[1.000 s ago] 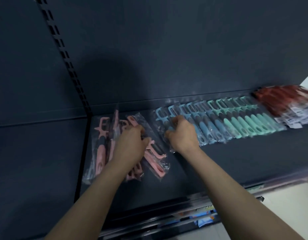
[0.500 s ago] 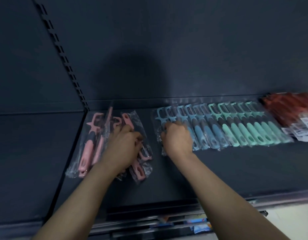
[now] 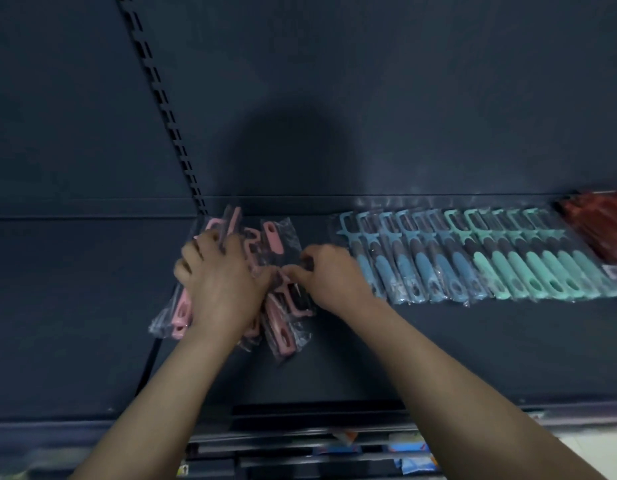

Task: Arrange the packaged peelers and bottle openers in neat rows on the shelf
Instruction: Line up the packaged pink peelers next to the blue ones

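Observation:
A loose heap of pink packaged peelers lies at the left end of the dark shelf. My left hand lies on top of the heap with fingers spread over the packets. My right hand pinches the plastic edge of a pink packet at the heap's right side. To the right runs a neat row of blue packaged peelers, then teal ones, then red packets at the far right, blurred.
A slotted upright climbs the dark back panel above the heap. The shelf's front edge runs below my forearms, and coloured packets show on a lower shelf beneath it.
My right hand left the end of the blue row and moved left to the pink heap. My left hand stayed on the pink packets, which look pushed closer together.

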The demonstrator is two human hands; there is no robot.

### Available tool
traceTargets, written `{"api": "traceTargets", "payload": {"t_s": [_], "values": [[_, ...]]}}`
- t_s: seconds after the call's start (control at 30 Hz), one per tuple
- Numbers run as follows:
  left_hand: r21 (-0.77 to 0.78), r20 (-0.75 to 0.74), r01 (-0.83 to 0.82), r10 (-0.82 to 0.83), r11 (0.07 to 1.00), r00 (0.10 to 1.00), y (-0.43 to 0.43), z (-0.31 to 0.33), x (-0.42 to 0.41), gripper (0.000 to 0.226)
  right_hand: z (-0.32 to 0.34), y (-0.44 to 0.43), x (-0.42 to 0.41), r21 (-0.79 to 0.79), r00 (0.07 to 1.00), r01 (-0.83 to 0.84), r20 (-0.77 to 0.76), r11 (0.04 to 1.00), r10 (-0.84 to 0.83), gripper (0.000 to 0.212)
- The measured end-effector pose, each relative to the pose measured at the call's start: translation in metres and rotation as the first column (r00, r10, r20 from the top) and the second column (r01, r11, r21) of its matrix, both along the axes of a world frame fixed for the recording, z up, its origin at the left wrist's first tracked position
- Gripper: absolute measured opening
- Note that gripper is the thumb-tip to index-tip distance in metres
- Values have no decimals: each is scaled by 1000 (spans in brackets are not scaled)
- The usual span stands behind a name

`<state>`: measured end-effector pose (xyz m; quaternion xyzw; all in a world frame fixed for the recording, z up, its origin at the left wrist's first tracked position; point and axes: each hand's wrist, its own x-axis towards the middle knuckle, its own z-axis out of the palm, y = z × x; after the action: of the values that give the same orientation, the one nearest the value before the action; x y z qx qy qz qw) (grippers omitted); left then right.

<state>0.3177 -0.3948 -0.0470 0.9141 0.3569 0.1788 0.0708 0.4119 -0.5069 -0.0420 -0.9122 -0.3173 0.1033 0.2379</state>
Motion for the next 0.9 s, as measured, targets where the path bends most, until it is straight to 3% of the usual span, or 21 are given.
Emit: {"api": "traceTargets", "payload": {"t_s": [0.07, 0.17, 0.37, 0.53, 0.7, 0.9], "values": [[-109, -104, -73, 61, 991, 993, 9, -1, -6, 94, -3, 9, -5, -5, 997, -13, -74, 1000, 13, 46], [-316, -128, -82, 43, 945, 991, 20, -2, -9, 107, -3, 20, -8, -20, 995, -18, -95, 1000, 16, 32], [-385, -232, -49, -45, 921, 972, 28, -6, -5, 125, -1, 32, -7, -43, 990, 35, -133, 998, -40, 16], [-436, -198, -9, -87, 900, 976, 38, -7, -4, 117, 3, 34, -4, -55, 981, 58, -180, 997, -67, 31], [-377, -129, 35, -90, 926, 988, 48, -4, -15, 100, 3, 34, 0, -93, 982, 103, -148, 990, -115, 6], [-368, -79, 29, -62, 929, 995, 54, 3, -20, 89, 8, 45, 2, -113, 997, 53, -50, 992, -59, 27]]}}
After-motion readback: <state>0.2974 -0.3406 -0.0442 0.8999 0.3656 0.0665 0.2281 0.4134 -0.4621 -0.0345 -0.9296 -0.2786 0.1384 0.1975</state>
